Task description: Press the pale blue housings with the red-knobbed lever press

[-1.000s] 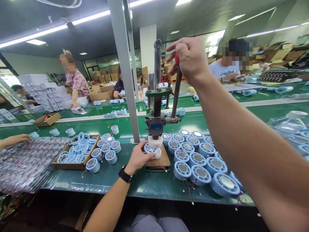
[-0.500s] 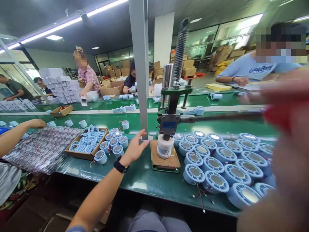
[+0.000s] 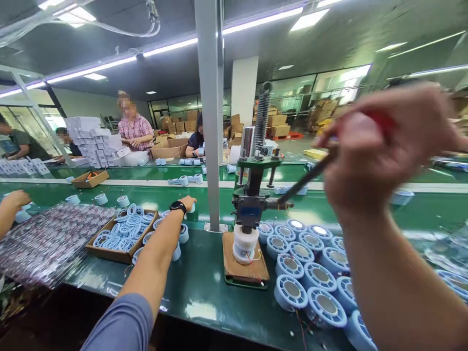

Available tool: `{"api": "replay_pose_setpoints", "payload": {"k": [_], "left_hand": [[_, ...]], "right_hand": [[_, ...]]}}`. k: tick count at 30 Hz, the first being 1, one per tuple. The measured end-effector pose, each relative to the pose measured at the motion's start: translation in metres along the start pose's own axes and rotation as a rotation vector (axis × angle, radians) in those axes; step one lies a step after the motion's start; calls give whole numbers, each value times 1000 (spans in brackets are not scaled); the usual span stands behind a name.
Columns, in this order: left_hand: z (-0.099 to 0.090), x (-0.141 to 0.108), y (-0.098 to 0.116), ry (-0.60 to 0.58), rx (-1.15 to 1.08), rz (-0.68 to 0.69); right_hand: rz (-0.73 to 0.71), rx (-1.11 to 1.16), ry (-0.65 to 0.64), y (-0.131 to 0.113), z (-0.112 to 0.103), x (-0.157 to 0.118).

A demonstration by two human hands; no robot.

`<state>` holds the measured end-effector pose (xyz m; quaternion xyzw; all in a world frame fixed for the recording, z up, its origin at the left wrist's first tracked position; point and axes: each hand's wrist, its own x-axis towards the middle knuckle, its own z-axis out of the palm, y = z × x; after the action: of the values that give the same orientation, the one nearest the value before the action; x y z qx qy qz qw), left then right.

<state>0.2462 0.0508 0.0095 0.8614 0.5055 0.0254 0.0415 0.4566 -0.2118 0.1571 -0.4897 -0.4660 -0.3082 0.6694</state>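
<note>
1. The left hand [image 3: 187,201] is at a blue housing [image 3: 193,208], toward the far edge of the desk [image 3: 203,273]; I cannot tell whether its fingers grip.
2. This housing looks light, stiff and a little slippery, so the side wall is probably the best place to hold.
3. The right hand [image 3: 380,146] has its fingers wrapped around the red-ended lever [image 3: 305,180] of the press [image 3: 250,210]. The lever seems heavy and rigid; its end suits a full grip.
</note>
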Motion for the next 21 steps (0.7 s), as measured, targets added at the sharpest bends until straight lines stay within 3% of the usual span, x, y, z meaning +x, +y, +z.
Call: {"api": "replay_pose_setpoints", "payload": {"k": [2,5,8,11,13,16,18,21], "left_hand": [[-2,-8,9,-22,82,4],[-1,-37,20,-5,177,43],[12,-86,35,-21,223,107],[38,-131,54,-59,224,140],[53,-148,62,-48,216,126],[57,-158,50,57,174,88],[45,-163,23,193,118,27],[16,-169,-42,337,93,-114]], "right_hand": [[-39,-90,-104,12,31,33],[57,-234,-299,30,59,55],[92,-241,-338,31,63,59],[99,-228,-361,15,49,47],[81,-199,-349,3,33,19],[76,-105,-257,-5,11,-67],[143,-55,-205,-1,5,-140],[399,-57,-321,14,11,-234]]}}
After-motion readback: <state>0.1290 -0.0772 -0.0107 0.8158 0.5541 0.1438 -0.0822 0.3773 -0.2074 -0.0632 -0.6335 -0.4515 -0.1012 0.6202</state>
